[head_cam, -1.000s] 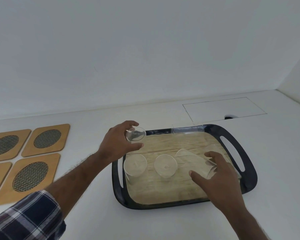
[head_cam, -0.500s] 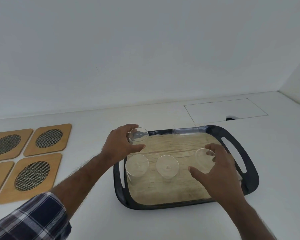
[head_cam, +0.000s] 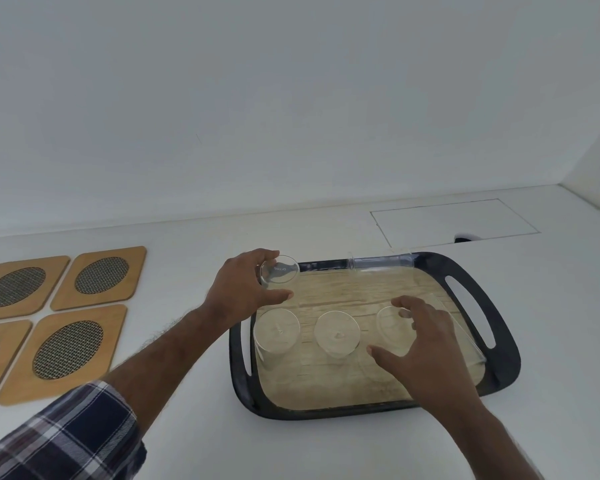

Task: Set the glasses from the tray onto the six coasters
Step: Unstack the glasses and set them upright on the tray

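Note:
A black tray (head_cam: 501, 377) with a wood-look floor lies on the white counter. My left hand (head_cam: 238, 294) grips a clear glass (head_cam: 280, 270) over the tray's back left corner, tilted so its base faces me. My right hand (head_cam: 428, 351) is closed around the rim of another glass (head_cam: 390, 329) at the right of the front row. Two more glasses (head_cam: 276, 333) (head_cam: 336, 333) stand upright in that row. One glass (head_cam: 378, 263) lies on its side along the back rim. Several wooden coasters (head_cam: 99, 277) with dark mesh ovals lie to the left, all bare.
A rectangular hatch outline (head_cam: 454, 221) with a small dark notch is set in the counter behind the tray. The white wall runs along the back and turns a corner at far right. My plaid sleeve (head_cam: 66, 438) is at bottom left.
My right hand has stood the lying glass upright and closed around its rim. My left hand, still holding its glass, has barely shifted.

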{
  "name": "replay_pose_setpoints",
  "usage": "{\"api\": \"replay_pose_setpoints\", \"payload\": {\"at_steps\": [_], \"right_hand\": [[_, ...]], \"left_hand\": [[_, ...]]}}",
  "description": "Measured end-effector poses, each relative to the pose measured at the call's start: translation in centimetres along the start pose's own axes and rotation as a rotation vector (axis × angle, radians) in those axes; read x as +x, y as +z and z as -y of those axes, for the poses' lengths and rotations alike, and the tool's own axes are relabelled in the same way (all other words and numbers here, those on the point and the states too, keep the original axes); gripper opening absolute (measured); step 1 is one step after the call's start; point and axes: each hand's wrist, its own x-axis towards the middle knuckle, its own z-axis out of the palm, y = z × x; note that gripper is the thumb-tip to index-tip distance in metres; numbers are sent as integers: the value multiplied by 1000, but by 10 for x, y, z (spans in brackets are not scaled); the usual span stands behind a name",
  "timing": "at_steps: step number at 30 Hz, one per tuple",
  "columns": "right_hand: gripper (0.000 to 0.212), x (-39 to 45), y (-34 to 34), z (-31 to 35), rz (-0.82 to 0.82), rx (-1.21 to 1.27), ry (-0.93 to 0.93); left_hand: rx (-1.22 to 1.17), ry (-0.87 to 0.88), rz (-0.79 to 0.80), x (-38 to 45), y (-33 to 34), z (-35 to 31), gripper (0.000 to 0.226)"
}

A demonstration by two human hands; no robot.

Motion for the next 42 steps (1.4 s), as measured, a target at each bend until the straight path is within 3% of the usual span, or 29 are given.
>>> {"api": "replay_pose_setpoints", "payload": {"at_steps": [10,13,22,27,31,38,42], "right_hand": [[82,-1,-3,4,73,-27,11],[87,-2,-10,3,24,17,42],[55,5,-35,-23,-206,-34,149],[67,3,-41,-46,73,-347,377],[87,-2,-38,-54,200,-348,433],[87,-5,-34,-60,82,-196,458],[74,-2,-36,-55,-89,-128,373]], "left_hand": [[1,0,14,2,0,0,82],[1,1,14,1,0,0,82],[15,-6,10,1,0,-1,83],[13,-3,12,1,0,-1,82],[11,2,13,0,0,-2,83],[-7,-4,12,-2,-1,-4,82],[-16,-4,9,-3,0,-4,79]]}}
